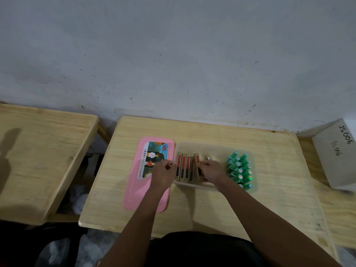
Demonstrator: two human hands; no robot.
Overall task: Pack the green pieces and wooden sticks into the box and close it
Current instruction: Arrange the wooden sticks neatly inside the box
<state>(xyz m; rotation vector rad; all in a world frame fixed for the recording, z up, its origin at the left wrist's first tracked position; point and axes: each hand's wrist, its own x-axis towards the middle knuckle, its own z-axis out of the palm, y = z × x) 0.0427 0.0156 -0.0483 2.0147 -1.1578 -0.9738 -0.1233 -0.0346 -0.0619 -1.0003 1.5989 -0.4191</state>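
A translucent box stands in the middle of the wooden table. Several green pieces with shiny round tops stand packed in its right end. Several wooden sticks with red and dark faces stand on edge in its left part. My right hand is inside the box with its fingers closed on a tilted wooden stick. My left hand rests at the box's left wall, fingers curled against the leftmost sticks; I cannot tell if it grips one. The pink lid lies flat left of the box, partly under my left arm.
A white carton marked JS006 sits at the right edge of the table. A second wooden table stands to the left across a gap. A grey wall runs directly behind both tables.
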